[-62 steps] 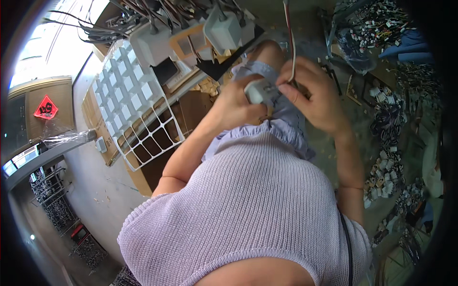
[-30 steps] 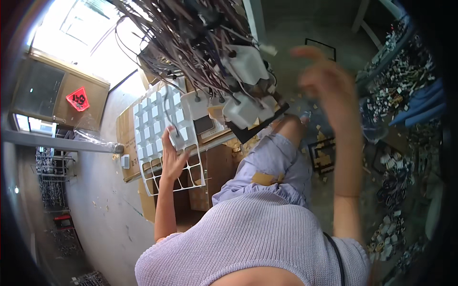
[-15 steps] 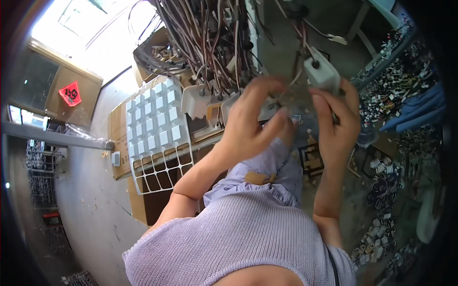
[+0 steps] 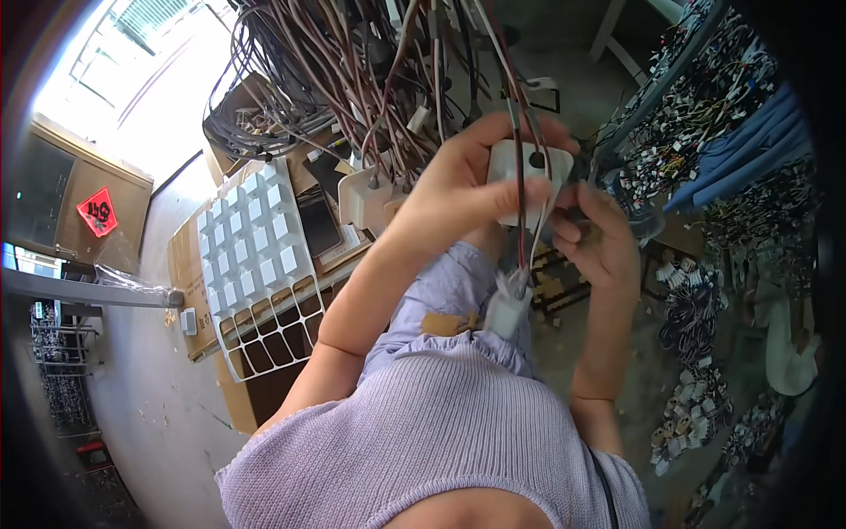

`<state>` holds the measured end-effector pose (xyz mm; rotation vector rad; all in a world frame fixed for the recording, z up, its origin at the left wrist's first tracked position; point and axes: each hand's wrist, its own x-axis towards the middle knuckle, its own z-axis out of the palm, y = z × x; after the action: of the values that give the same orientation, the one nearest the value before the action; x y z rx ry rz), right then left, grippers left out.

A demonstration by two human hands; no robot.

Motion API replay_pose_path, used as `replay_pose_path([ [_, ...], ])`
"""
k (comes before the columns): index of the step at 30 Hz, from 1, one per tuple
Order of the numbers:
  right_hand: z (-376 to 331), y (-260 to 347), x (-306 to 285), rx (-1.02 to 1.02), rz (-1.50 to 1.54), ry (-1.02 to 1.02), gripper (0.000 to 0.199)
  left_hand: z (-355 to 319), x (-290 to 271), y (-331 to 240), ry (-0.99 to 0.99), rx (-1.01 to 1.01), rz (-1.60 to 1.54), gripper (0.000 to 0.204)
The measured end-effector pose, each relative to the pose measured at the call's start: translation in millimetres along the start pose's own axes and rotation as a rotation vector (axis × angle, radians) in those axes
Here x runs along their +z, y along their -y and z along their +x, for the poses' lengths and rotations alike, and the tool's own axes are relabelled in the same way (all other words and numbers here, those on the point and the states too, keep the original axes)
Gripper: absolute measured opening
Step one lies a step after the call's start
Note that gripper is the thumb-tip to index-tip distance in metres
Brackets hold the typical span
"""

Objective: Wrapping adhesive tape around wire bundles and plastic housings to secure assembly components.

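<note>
A white plastic housing [image 4: 504,160] with a dark round grommet is gripped by my left hand [image 4: 454,189], fingers behind it and thumb across its front. Against its lower right edge my right hand [image 4: 608,247] is closed, fingers bent inward; what they pinch is hidden. Brown and white cables [image 4: 520,216] run down in front of the housing and past my left thumb. From their lower end hangs a pale white connector [image 4: 507,313], in front of my lap. A dense bunch of cables [image 4: 352,62] hangs just beyond my left hand.
On a cardboard box [image 4: 189,264] at left lies a tray of white square pieces [image 4: 251,238], with a white grid frame [image 4: 273,339] at its near edge. A similar white housing [image 4: 357,198] hangs beside it. Piles of wired connectors [image 4: 652,132] and blue cloth [image 4: 740,159] are at right.
My left hand has closed on the white housing, which was in my right hand. The housing has come left, and the cables with the connector now hang down in front of it.
</note>
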<state>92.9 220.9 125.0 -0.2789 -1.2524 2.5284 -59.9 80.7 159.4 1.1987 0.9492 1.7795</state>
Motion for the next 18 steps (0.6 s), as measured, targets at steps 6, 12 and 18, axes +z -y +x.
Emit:
replay_pose_path([
  [6, -1.0, -4.9, -2.7, -0.054, -0.142, -0.016, 0.033, -5.3, 17.8, -15.8, -0.285, 0.269, 0.132, 0.050],
  [12, 7.6, -27.2, -13.9, 0.095, 0.032, 0.046, 0.029, -0.9, 3.1, 20.0, -0.337, 0.317, 0.193, 0.029],
  [18, 16.5, -74.1, -42.9, 0.252, 0.066, -0.002, 0.025, -24.6, -10.0, 80.3, -0.541, 0.248, 0.261, 0.021],
])
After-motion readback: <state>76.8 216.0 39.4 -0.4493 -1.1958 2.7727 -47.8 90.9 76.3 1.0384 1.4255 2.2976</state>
